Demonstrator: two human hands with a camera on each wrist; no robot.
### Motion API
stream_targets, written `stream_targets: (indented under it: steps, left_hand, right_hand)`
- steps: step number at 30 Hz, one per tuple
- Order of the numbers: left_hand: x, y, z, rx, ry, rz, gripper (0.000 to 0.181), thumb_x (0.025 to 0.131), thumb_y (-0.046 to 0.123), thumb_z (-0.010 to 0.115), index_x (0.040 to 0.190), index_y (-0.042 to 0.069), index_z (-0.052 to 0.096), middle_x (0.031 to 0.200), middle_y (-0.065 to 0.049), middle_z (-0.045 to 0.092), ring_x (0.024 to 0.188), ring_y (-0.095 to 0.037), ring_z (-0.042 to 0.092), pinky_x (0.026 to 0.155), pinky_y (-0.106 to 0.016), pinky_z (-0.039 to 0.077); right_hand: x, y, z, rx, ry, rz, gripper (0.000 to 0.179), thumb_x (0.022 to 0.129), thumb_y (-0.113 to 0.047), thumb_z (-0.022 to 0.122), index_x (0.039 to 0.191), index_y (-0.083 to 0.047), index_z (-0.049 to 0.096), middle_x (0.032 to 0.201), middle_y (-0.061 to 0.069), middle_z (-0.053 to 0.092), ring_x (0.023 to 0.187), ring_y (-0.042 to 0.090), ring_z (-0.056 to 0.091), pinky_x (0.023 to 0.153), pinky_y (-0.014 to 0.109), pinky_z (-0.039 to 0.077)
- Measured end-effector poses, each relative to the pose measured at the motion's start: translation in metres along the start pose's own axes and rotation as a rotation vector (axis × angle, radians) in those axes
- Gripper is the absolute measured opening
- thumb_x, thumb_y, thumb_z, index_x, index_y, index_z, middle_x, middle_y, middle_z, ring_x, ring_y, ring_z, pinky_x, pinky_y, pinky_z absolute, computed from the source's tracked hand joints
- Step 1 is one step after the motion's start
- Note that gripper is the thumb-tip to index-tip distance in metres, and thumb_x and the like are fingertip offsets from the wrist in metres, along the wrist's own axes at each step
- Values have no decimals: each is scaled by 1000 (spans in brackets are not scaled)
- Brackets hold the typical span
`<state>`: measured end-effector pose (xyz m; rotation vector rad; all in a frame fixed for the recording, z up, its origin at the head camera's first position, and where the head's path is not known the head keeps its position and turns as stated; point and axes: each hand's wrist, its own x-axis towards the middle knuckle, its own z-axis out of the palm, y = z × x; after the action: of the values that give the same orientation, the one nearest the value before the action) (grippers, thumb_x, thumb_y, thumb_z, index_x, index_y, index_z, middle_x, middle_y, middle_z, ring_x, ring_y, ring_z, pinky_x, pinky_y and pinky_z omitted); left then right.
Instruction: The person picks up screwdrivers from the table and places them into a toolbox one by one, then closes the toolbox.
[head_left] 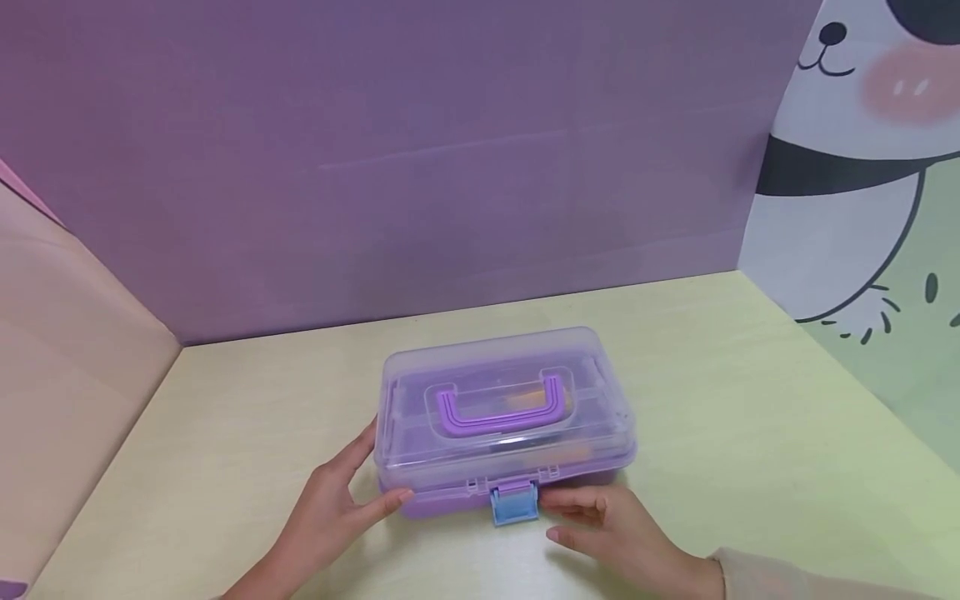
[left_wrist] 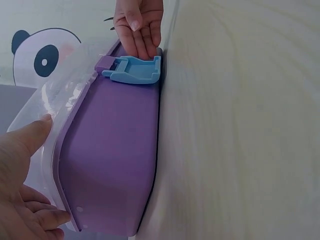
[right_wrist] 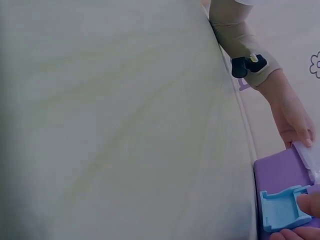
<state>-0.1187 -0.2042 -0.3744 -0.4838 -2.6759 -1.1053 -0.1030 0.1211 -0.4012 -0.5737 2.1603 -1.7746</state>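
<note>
A plastic storage box (head_left: pixel 450 500) has a purple base, a clear lid (head_left: pixel 408 367) and a purple carry handle (head_left: pixel 502 425). The lid lies over the base. On the front, a light blue latch (head_left: pixel 515 505) hangs from a purple tab, tilted outward. My left hand (head_left: pixel 330 508) holds the box's left end, thumb at the front corner and fingers along the side; in the left wrist view the fingers curl at the rim. My right hand (head_left: pixel 611 529) is beside the latch, its fingers extended against the latch's right side and its thumb apart from them.
The box stands on a pale yellow tabletop (head_left: pixel 750 417). A purple wall (head_left: pixel 450 167) rises behind it, a beige panel (head_left: pixel 67 383) stands at the left, and a panel with a cartoon panda (head_left: pixel 840 233) at the right. Orange shapes show dimly through the lid.
</note>
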Motion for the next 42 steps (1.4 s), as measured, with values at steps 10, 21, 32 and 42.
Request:
stream_targets:
  steps: [10, 21, 32, 42]
  left_hand:
    - [1, 0, 0, -21, 14, 18, 86, 76, 29, 79, 147, 24, 33, 137, -7, 52, 125, -27, 49, 95, -51, 44]
    - [-1, 1, 0, -11, 9, -1, 86, 75, 30, 79, 147, 24, 33, 135, -9, 54, 124, -30, 49, 94, -52, 45]
    - [0, -1, -1, -5, 9, 5, 86, 76, 31, 79, 148, 26, 32, 136, -6, 53, 125, -25, 48, 96, -49, 44]
    - [-1, -1, 1, -17, 11, 15, 85, 76, 30, 78, 148, 24, 33, 138, -7, 51, 126, -25, 46, 96, -51, 43]
  right_hand:
    - [4, 2, 2, 25, -24, -30, 39, 87, -12, 66, 115, 14, 60, 117, 26, 61, 107, 5, 59, 89, 17, 48]
    - [0, 3, 1, 22, -59, -98, 38, 89, -9, 64, 117, 15, 58, 118, 28, 59, 107, 1, 56, 88, 16, 47]
    - [-8, -1, -1, -8, -98, -164, 36, 92, -7, 59, 118, 17, 55, 112, 27, 62, 103, 4, 60, 81, 19, 52]
    - [-11, 1, -1, -339, 6, -453, 29, 85, -2, 67, 113, 6, 65, 102, 15, 71, 99, 11, 65, 80, 18, 52]
